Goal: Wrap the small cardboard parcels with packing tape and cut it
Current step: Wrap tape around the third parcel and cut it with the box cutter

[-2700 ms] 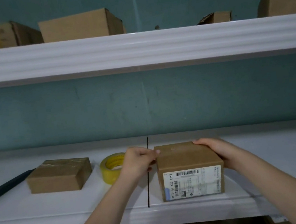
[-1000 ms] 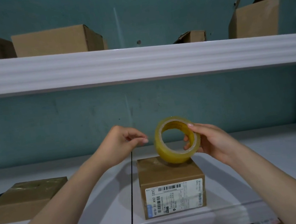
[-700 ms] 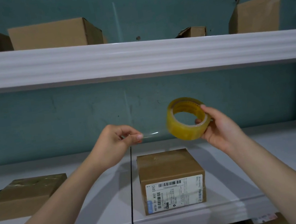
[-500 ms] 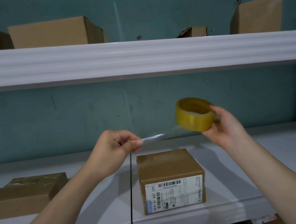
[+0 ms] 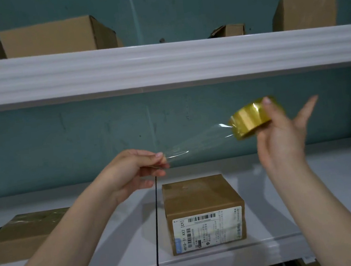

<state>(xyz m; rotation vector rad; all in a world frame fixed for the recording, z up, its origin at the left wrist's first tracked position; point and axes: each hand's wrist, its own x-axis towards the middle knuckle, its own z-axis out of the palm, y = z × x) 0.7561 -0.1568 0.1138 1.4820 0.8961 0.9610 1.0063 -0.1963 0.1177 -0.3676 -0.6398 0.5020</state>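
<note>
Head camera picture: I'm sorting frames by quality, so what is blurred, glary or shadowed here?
Head view: the tape roll and right hand are motion-smeared. Head view: white glare streaks cross the roll and the pulled strip. Head view: the parcel is sharp, its label's large print readable. Head view: soft shadows fall on the lower shelf beside it.

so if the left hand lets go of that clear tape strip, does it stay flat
Probably floppy: the strip is thin film, taut only between the left hand and the tape roll. It wrinkles near the pinch, so it likely curls.
</note>
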